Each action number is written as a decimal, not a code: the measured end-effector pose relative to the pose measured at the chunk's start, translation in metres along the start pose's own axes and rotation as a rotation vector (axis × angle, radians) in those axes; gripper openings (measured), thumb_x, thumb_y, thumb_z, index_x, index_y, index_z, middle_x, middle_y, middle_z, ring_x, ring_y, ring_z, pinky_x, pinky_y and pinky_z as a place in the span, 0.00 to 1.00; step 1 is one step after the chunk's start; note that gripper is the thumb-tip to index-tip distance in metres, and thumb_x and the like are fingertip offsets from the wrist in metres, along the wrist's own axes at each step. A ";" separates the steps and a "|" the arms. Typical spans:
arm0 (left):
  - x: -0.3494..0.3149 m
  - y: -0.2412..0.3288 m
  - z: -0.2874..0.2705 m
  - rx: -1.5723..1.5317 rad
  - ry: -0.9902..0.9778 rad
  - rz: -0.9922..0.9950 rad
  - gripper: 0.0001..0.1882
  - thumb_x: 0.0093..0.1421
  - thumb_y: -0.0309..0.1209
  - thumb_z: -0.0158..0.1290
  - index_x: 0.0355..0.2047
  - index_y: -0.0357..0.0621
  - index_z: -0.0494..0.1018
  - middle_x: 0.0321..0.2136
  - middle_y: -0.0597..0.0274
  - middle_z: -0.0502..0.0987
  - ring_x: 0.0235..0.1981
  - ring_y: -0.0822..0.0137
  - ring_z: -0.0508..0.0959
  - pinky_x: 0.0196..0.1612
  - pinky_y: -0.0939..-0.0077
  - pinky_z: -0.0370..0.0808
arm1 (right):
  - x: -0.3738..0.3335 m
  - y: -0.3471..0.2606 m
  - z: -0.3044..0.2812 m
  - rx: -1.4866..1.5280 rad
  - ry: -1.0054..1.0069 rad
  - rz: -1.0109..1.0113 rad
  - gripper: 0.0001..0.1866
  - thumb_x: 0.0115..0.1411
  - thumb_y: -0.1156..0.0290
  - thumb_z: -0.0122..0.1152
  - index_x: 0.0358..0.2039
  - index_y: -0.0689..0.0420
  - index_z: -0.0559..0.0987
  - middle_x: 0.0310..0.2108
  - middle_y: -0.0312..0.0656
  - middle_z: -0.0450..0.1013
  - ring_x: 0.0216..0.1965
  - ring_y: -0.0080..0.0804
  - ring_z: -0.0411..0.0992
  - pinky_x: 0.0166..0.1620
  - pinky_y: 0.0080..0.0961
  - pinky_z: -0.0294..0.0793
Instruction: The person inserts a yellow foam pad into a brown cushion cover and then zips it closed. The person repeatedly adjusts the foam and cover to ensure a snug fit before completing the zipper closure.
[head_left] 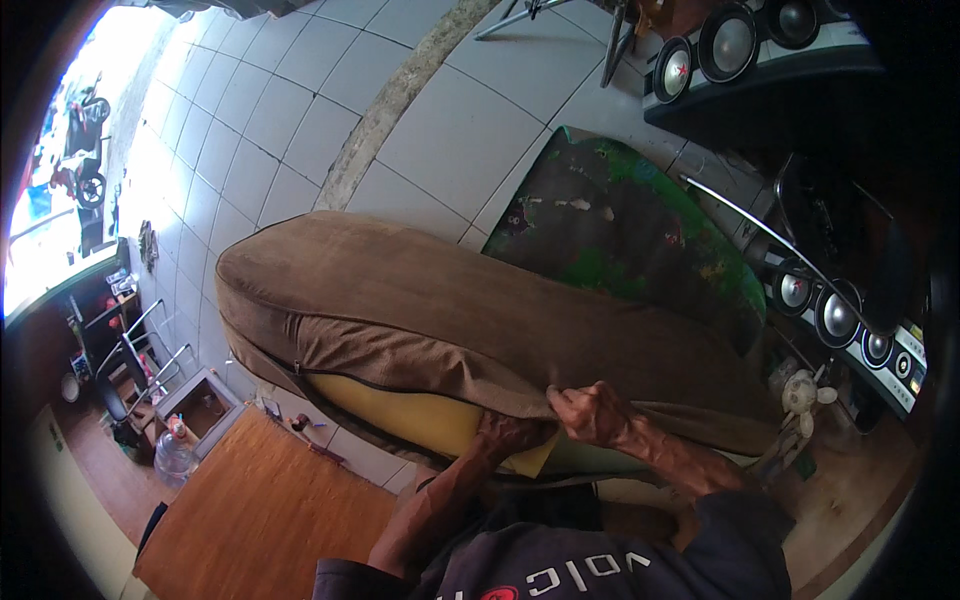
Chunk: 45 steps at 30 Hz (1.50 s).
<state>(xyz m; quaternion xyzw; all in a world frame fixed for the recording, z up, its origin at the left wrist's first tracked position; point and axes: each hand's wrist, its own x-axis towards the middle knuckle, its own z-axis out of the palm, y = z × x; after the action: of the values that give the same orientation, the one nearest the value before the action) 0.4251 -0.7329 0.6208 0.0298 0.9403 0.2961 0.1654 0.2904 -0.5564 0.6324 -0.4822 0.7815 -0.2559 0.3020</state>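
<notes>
A long brown fabric cushion cover [400, 270] lies across the middle, its zipped side gaping toward me. Yellow foam [405, 415] shows through that opening. My right hand [597, 414] is closed in a fist on the edge of the cover, above the gap. Just left of it, my left hand [512, 436] reaches into the opening against the foam. Its fingers are hidden under the fabric, so their grip cannot be made out. Paler filling shows along the gap below my right hand.
A dark mat with green patches [610, 220] lies beyond the cushion on the tiled floor [420, 130]. Speaker panels [835, 315] and a fan [803, 395] stand at the right. A brown wooden board [265, 510] is at the lower left, near a water bottle [175, 455].
</notes>
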 end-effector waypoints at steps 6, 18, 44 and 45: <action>0.023 -0.004 0.003 -0.138 -0.086 -0.061 0.17 0.56 0.42 0.63 0.45 0.55 0.83 0.44 0.59 0.84 0.46 0.56 0.82 0.46 0.53 0.77 | -0.011 -0.011 0.033 -0.242 0.267 0.166 0.27 0.58 0.78 0.57 0.59 0.68 0.76 0.26 0.43 0.78 0.25 0.32 0.79 0.26 0.28 0.79; 0.000 -0.079 -0.097 0.289 0.449 -0.006 0.26 0.54 0.27 0.63 0.56 0.46 0.76 0.53 0.56 0.74 0.60 0.52 0.72 0.64 0.48 0.69 | -0.007 -0.006 0.043 -0.457 0.377 0.117 0.33 0.57 0.78 0.57 0.66 0.59 0.74 0.26 0.38 0.65 0.26 0.32 0.70 0.27 0.31 0.76; 0.011 -0.102 -0.130 -0.263 0.205 0.160 0.14 0.50 0.25 0.57 0.39 0.45 0.74 0.31 0.59 0.70 0.36 0.57 0.75 0.40 0.63 0.73 | 0.145 -0.059 0.080 -0.320 -0.107 -0.131 0.14 0.67 0.68 0.55 0.48 0.61 0.79 0.45 0.53 0.76 0.48 0.48 0.77 0.51 0.46 0.76; 0.005 -0.103 -0.126 -0.238 0.218 0.148 0.14 0.50 0.25 0.57 0.39 0.45 0.74 0.31 0.60 0.70 0.36 0.58 0.74 0.40 0.64 0.72 | 0.143 -0.061 0.077 -0.321 -0.120 -0.126 0.14 0.67 0.67 0.55 0.48 0.62 0.79 0.45 0.53 0.76 0.48 0.48 0.77 0.51 0.45 0.77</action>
<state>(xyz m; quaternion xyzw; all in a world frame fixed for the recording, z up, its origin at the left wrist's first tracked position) 0.3833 -0.8859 0.6581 0.0470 0.9062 0.4182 0.0424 0.3319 -0.7190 0.5896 -0.5866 0.7612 -0.1169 0.2505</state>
